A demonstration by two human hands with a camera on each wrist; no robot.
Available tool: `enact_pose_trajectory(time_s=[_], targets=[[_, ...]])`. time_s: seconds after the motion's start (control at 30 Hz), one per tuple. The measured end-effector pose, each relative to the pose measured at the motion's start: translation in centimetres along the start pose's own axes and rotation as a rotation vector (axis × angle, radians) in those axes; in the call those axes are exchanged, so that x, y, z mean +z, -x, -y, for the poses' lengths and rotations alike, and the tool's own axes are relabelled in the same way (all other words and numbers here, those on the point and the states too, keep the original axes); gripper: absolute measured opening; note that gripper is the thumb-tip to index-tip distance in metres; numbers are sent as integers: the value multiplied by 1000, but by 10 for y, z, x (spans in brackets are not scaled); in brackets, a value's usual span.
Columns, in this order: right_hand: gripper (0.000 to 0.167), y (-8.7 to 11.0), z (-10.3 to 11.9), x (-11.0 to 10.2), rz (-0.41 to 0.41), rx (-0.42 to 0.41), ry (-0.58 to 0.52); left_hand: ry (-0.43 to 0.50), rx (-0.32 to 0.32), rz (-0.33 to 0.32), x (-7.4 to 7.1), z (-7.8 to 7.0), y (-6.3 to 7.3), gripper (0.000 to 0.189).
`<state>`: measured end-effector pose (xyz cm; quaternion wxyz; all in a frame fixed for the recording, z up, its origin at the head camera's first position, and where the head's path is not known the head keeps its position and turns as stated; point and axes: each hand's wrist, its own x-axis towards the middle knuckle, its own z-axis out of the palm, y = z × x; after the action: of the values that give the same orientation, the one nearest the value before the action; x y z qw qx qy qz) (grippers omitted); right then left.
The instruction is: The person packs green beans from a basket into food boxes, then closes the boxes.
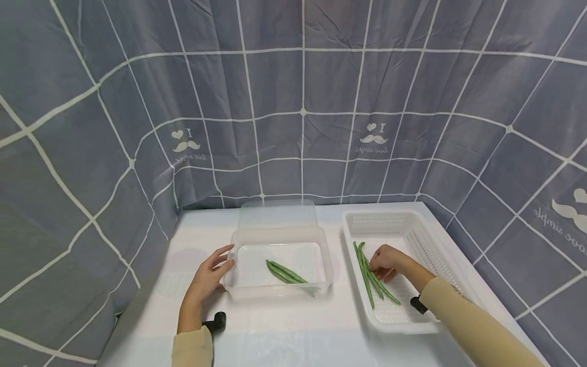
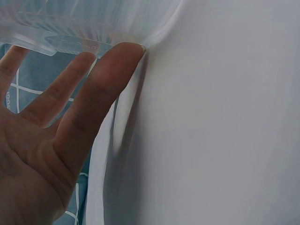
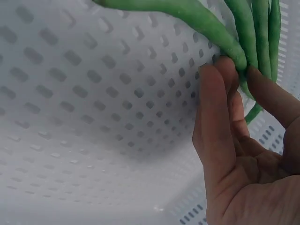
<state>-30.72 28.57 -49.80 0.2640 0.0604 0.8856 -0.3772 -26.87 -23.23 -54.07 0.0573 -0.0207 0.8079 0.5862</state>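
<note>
My left hand (image 1: 206, 278) rests its fairly straight fingers against the left side of a clear plastic container (image 1: 277, 235). In the left wrist view the thumb (image 2: 117, 63) touches the container's wall near its edge. A few green beans (image 1: 285, 272) lie inside, toward the front right. My right hand (image 1: 387, 261) reaches into a white perforated basket (image 1: 403, 329), among several long green beans (image 1: 367, 283) along its left side. Close up, the thumb and fingers of the right hand (image 3: 239, 154) pinch the end of a green bean (image 3: 220, 40); other beans lie beside it.
A clear lid-like plastic sheet (image 1: 277, 214) stands behind the container. Both vessels are on a white table (image 1: 275, 336). A grey curtain with white grid lines (image 1: 275, 137) surrounds its back and sides. Black wrist cameras (image 1: 219, 321) show near both cuffs.
</note>
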Motion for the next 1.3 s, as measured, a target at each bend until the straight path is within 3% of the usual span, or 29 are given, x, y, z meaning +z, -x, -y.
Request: enact_pose_trajectory(time_s=[0.2,0.33,0.7,0.93,1.13,1.3], targets=[[2,0,0,2,-5,2,13,3,-12,-5,0,0,3,54],[13,1,-2,-2,17,7,-28,6,-14,-3,0,1,3,54],[32,0,-8,-18,120,-40,-327,19,-10,-4,1,3,5,54],[30,0,-3,-33,153,-97,-412,18,-5,-5,0,2,5,54],[17,7,18,-53,201,-181,-476,13,-3,-3,0,2,3,54],[25,14,52,-57,197,-233,-487,18,2,-4,0,4,0,54]])
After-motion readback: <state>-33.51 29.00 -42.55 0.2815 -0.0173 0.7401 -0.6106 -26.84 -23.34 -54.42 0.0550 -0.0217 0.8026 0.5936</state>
